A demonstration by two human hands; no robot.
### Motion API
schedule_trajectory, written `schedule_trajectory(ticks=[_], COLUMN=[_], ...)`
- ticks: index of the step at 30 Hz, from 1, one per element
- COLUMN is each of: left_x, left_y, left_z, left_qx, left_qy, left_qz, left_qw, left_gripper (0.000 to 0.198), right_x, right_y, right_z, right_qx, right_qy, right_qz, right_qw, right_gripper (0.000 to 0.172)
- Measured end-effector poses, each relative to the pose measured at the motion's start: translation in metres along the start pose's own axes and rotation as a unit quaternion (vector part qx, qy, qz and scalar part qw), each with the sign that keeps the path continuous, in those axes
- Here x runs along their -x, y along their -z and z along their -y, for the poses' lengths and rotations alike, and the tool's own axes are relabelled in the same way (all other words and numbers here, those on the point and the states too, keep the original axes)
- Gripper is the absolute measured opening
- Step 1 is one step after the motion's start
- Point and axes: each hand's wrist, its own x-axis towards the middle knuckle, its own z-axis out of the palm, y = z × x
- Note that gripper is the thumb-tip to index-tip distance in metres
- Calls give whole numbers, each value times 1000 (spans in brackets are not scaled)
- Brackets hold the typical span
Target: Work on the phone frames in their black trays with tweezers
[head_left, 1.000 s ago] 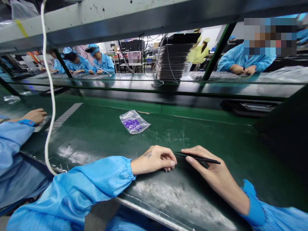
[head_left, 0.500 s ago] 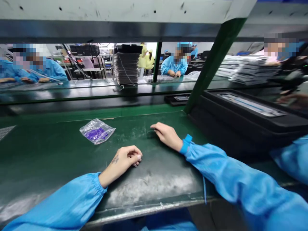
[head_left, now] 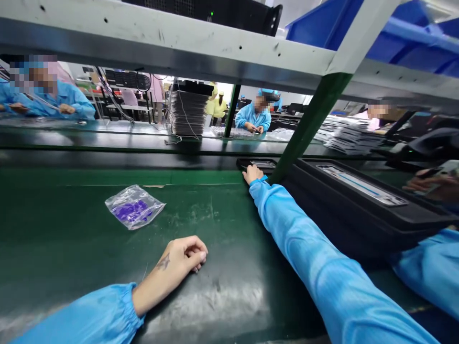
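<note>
far left, a co-worker (head_left: 46, 93) in blue sits across the line, beyond a stack of black trays (head_left: 188, 114) on the far shelf. on the green worktop (head_left: 53, 224), a plastic bag (head_left: 135, 207) lies flat and holds purple parts (head_left: 132, 210); whether it is sealed cannot be told. just right of and nearer than the bag, the left hand (head_left: 175, 267) rests on the worktop, fingers curled loosely, grip empty. the right hand (head_left: 252, 174) reaches to the far edge, at a small black tray (head_left: 257, 165); its fingers are hidden, so the grip cannot be told. right of that sits a black case (head_left: 358, 200) with a pale label strip (head_left: 362, 185), unreadable. far right, a co-worker's hand (head_left: 430, 184) holds a pale flat item.
</note>
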Motion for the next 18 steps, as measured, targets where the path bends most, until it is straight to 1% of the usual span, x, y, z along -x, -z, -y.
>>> schedule_trajectory(ticks=[4, 8, 11, 14, 16, 18], left_x=[2, 3, 3, 2, 3, 5], left_y=[0, 0, 1, 1, 2, 7], left_z=[-1, -5, -7, -10, -16, -26], left_qx=[3, 2, 7, 32, 66, 93], left_qy=[16, 12, 9, 9, 5, -12], left_qz=[0, -2, -11, -21, -46, -92], left_qw=[1000, 1000, 1000, 999, 997, 991], left_gripper=[16, 17, 17, 18, 19, 20], right_x=[-5, 9, 32, 61, 83, 105], right_y=[-7, -7, -1, 10, 18, 26], right_z=[6, 14, 23, 32, 36, 37], right_qx=[-3, -20, -41, -68, -91, -117], right_qy=[16, 66, 126, 194, 239, 285], right_qz=[2, 4, -1, -8, -13, -19], right_qw=[1000, 998, 991, 979, 967, 951], right_gripper=[37, 34, 30, 23, 18, 13])
